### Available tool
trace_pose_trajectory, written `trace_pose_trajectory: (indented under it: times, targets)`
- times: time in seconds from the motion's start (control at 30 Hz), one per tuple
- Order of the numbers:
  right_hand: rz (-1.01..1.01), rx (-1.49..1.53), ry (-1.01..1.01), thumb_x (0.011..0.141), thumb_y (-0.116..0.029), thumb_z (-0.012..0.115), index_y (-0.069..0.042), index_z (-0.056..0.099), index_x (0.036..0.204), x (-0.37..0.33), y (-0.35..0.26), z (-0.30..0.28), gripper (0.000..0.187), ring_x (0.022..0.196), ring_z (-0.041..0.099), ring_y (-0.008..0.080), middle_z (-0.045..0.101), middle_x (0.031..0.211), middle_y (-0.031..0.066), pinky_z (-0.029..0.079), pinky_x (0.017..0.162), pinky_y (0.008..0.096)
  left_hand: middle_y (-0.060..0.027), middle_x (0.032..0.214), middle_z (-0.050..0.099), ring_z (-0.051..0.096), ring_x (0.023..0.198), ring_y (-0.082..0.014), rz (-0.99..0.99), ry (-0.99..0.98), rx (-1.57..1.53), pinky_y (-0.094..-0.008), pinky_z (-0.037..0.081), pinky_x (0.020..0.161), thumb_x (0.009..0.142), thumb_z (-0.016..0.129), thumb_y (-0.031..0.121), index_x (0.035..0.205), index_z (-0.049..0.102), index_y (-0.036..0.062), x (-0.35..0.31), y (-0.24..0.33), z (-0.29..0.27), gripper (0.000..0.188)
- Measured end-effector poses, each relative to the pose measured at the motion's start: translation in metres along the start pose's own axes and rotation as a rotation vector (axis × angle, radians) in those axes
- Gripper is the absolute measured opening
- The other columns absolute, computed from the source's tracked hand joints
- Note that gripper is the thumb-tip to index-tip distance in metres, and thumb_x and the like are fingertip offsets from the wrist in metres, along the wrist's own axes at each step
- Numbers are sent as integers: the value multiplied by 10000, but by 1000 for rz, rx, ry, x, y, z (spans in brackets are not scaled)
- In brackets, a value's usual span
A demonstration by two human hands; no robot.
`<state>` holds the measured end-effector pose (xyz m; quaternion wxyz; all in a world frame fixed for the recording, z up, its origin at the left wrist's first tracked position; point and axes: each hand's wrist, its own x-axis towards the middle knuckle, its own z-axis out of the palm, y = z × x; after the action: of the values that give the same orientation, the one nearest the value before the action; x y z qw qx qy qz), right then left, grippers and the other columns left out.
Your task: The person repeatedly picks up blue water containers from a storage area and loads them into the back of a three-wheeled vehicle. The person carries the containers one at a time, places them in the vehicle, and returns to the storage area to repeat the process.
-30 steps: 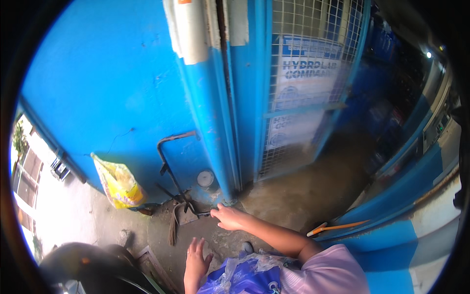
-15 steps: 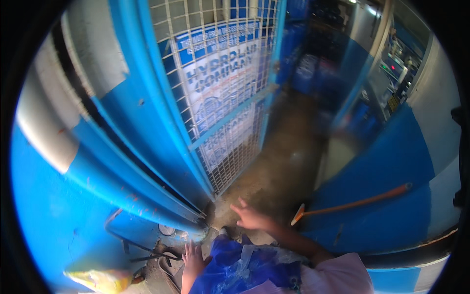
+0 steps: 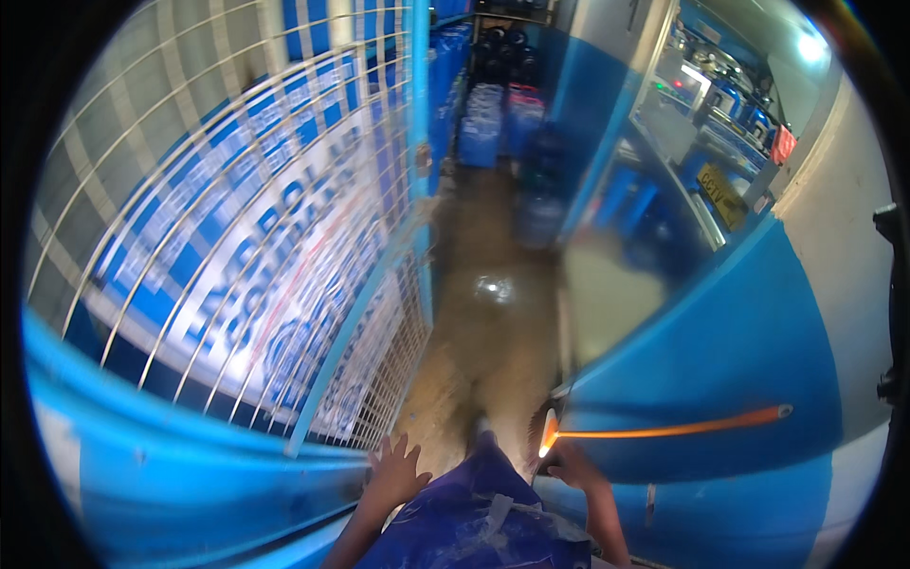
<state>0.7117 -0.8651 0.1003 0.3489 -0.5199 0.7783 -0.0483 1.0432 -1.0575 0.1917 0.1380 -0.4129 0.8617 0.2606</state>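
Observation:
My left hand (image 3: 398, 474) is open with fingers spread, close to the lower end of the wire-mesh gate (image 3: 313, 284); nothing is in it. My right hand (image 3: 576, 467) hangs low beside a broom (image 3: 664, 431) with an orange handle, which leans along the blue wall. The fingers of this hand are dim and blurred near the broom's head, so contact is unclear. Between my hands a dark blue apron (image 3: 474, 512) covers my front. A large printed blue and white banner (image 3: 275, 237) is fixed to the gate.
A wet concrete floor (image 3: 474, 284) runs ahead through the doorway. Blue containers (image 3: 482, 128) stand at its far end. To the right is a blue and cream wall (image 3: 720, 351), with a window-like opening (image 3: 701, 142) above it showing shelved goods.
My view has moved forward into the doorway, and the gate now fills the left side. My right hand has come down from its forward reach to beside the broom. The left hand is now beside the gate.

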Motion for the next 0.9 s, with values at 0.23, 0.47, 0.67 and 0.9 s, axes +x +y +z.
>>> trace_pose_trajectory:
  times: [0.23,0.47,0.67,0.9]
  targets:
    - [303,65,161,769,-369,635,-116,327,1354,79,28,-135,707,1113,464,435,404,1304,220,401,926,461,-179,1414,263,240,1297,-409,200,-29,6,-639,204,992,800,587,376,1375,284,135,188,76,-92,693]
    - [-58,20,100,796,-286,598,-78,419,1286,236,15,-293,562,1004,534,397,561,1090,235,435,866,427,-137,1386,350,273,1298,-369,400,38,1,-574,205,1029,825,539,355,1309,413,120,344,147,-187,553]
    - [-275,1,42,802,-272,600,-103,404,1305,375,8,-385,565,1040,517,388,546,1112,243,425,886,422,-183,1281,456,424,1183,-355,301,-194,-104,-461,329,987,792,580,340,1250,478,90,466,119,-217,532]
    - [88,-26,-12,816,-312,603,-132,431,1296,499,57,-486,541,1050,516,376,553,1110,230,416,894,427,-204,1210,508,489,1110,-349,104,-106,-55,-428,389,934,758,600,337,1177,526,38,650,87,-318,520]
